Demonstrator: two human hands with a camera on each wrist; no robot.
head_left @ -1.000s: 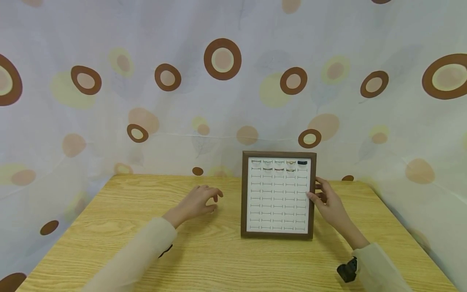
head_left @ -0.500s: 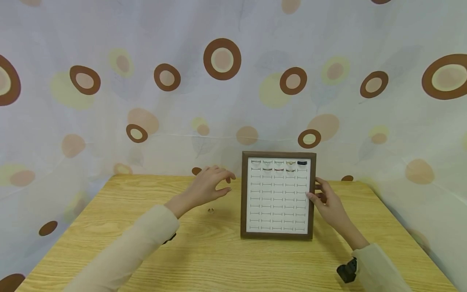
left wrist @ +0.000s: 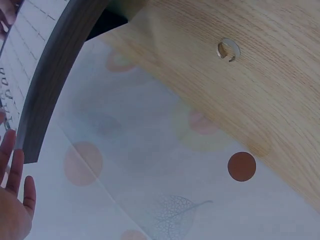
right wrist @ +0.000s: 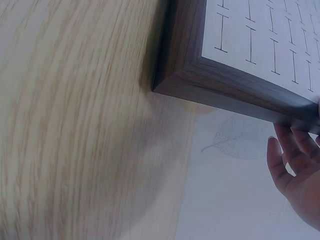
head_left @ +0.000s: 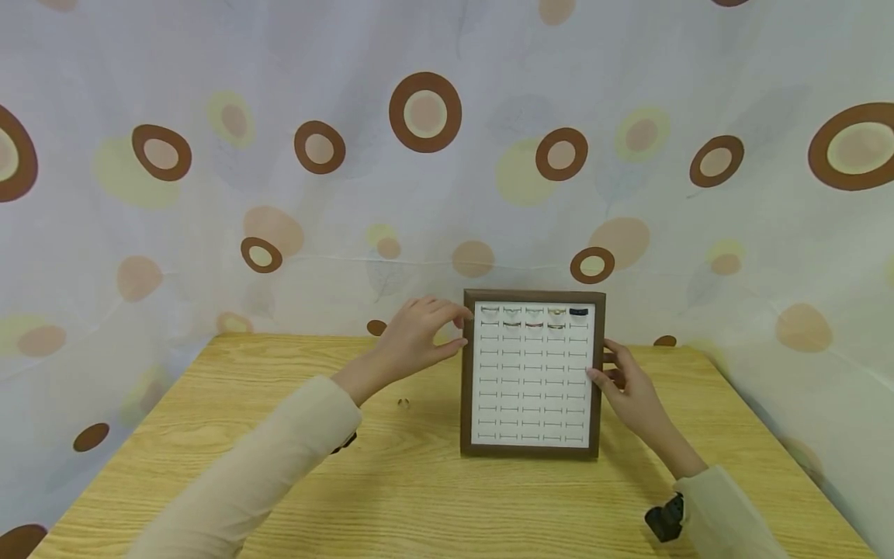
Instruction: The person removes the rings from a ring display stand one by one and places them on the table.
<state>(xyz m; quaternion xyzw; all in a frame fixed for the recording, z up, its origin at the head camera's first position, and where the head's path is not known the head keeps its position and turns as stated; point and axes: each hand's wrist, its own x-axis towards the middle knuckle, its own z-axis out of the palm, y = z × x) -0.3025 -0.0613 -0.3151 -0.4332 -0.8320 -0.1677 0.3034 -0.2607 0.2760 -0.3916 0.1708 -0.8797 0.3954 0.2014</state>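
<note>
A brown-framed ring display board (head_left: 532, 388) stands propped up on the table, its white face lined with slots. Several rings (head_left: 534, 311) sit in the top row, with a dark item (head_left: 578, 312) at its right end; three more rings (head_left: 534, 325) are below. My right hand (head_left: 632, 396) grips the board's right edge, thumb on the front. My left hand (head_left: 422, 338) is at the upper left edge of the frame, thumb and index finger apart; no object shows between them. A loose open-banded ring (left wrist: 228, 50) lies on the table left of the board.
The wooden table (head_left: 391, 497) reaches back to a patterned curtain (head_left: 349, 210) with brown circles. A black wrist device (head_left: 665, 519) is on the right wrist.
My left hand has moved right and up from low over the table to the board's upper left edge, uncovering the loose ring. The right hand and board have stayed in place.
</note>
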